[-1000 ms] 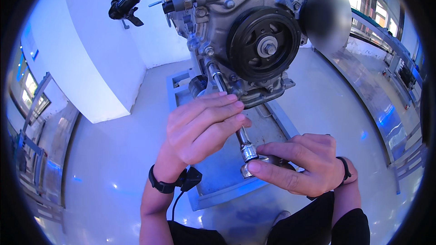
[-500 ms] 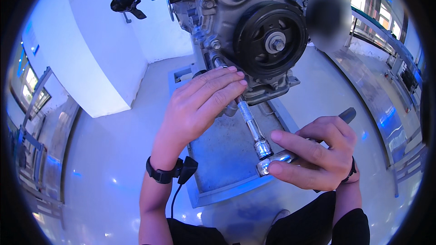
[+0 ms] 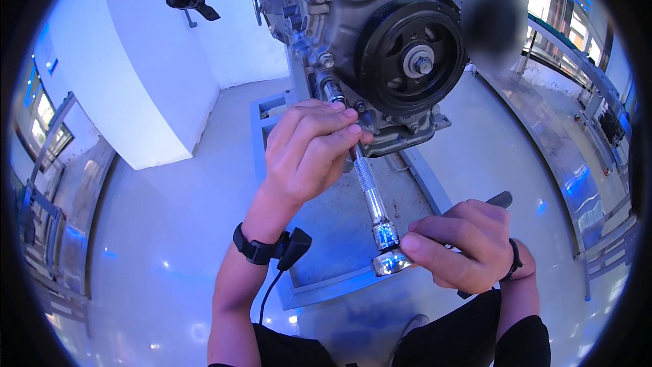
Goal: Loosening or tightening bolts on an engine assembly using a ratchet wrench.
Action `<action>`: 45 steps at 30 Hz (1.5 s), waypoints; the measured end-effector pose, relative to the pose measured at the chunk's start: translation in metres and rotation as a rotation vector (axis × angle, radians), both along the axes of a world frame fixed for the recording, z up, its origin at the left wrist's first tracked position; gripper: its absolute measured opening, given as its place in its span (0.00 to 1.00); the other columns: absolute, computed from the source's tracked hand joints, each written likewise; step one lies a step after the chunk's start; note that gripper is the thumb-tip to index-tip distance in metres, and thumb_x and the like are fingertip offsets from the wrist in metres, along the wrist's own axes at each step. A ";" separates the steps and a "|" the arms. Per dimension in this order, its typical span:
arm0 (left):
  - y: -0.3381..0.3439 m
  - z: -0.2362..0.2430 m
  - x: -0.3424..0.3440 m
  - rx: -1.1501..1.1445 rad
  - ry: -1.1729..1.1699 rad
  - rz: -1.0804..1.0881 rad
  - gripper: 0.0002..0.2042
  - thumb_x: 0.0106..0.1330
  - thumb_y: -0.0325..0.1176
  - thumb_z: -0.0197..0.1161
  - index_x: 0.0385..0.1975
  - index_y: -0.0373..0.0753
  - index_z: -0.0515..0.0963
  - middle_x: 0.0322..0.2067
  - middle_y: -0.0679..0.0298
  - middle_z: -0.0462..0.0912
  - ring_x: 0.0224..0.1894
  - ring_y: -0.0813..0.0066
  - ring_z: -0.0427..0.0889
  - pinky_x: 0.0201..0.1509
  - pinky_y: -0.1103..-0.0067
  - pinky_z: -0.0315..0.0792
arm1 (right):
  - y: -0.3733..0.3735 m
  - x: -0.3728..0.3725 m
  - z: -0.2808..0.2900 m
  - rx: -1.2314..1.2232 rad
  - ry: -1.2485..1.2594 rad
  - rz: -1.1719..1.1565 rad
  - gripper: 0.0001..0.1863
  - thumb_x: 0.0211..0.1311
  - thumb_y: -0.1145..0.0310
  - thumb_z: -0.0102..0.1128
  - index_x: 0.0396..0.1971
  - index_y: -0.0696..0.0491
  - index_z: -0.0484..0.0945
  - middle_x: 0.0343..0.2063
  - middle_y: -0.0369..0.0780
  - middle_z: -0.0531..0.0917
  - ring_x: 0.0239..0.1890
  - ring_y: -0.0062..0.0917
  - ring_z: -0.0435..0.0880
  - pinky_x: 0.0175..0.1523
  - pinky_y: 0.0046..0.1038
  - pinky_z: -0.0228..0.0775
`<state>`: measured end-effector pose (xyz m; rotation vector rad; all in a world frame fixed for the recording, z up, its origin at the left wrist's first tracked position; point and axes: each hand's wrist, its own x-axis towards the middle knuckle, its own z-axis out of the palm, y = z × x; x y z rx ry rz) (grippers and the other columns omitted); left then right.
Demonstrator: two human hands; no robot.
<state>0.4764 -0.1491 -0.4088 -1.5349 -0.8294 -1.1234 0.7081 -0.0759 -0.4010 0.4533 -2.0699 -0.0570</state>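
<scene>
extension bar [image 3: 370,194] between left hand [image 3: 309,153], right hand [image 3: 458,245]

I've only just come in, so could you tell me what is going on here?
A person works on an engine mounted on a stand. The left hand wraps the upper part of a long chrome extension bar that runs up to the engine's underside beside the black pulley. The right hand grips the ratchet wrench at the bar's lower end.

This is a car workshop. A big metal engine [image 3: 380,41] hangs on a stand at twelve o'clock, over a shiny grey floor [image 3: 163,231], with railings [image 3: 577,68] at two o'clock.
</scene>
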 end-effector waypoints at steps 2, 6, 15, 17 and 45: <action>-0.002 0.001 -0.003 -0.031 0.037 0.015 0.13 0.44 0.27 0.74 0.29 0.38 0.78 0.31 0.63 0.82 0.34 0.66 0.82 0.41 0.72 0.80 | 0.003 0.002 0.003 0.053 0.008 0.007 0.25 0.45 0.68 0.67 0.49 0.45 0.81 0.25 0.29 0.78 0.15 0.12 0.64 0.17 0.14 0.56; -0.029 0.028 0.022 -0.524 0.122 -0.023 0.13 0.49 0.32 0.72 0.32 0.40 0.76 0.30 0.63 0.81 0.38 0.64 0.82 0.48 0.67 0.77 | 0.013 0.017 0.016 0.176 -0.141 -0.051 0.22 0.48 0.71 0.69 0.46 0.40 0.81 0.30 0.32 0.81 0.18 0.18 0.72 0.20 0.18 0.61; -0.049 0.038 0.059 -0.814 0.155 0.024 0.08 0.52 0.33 0.65 0.31 0.41 0.79 0.32 0.66 0.81 0.42 0.65 0.82 0.56 0.65 0.74 | 0.021 0.016 0.021 0.207 -0.028 -0.097 0.21 0.47 0.66 0.68 0.43 0.30 0.81 0.29 0.27 0.80 0.20 0.17 0.71 0.23 0.18 0.61; -0.053 0.036 0.066 -0.764 0.146 0.024 0.08 0.53 0.33 0.65 0.32 0.41 0.80 0.34 0.66 0.82 0.44 0.66 0.82 0.57 0.64 0.74 | 0.024 0.019 0.022 0.196 0.029 -0.080 0.23 0.43 0.68 0.68 0.44 0.31 0.82 0.27 0.25 0.79 0.19 0.15 0.69 0.22 0.15 0.58; -0.064 0.032 0.056 -0.643 0.209 -0.002 0.11 0.55 0.33 0.65 0.38 0.38 0.81 0.39 0.60 0.82 0.44 0.66 0.82 0.57 0.67 0.75 | 0.001 0.020 0.017 0.093 -0.034 -0.264 0.16 0.52 0.53 0.67 0.42 0.19 0.78 0.35 0.25 0.80 0.39 0.24 0.80 0.63 0.54 0.57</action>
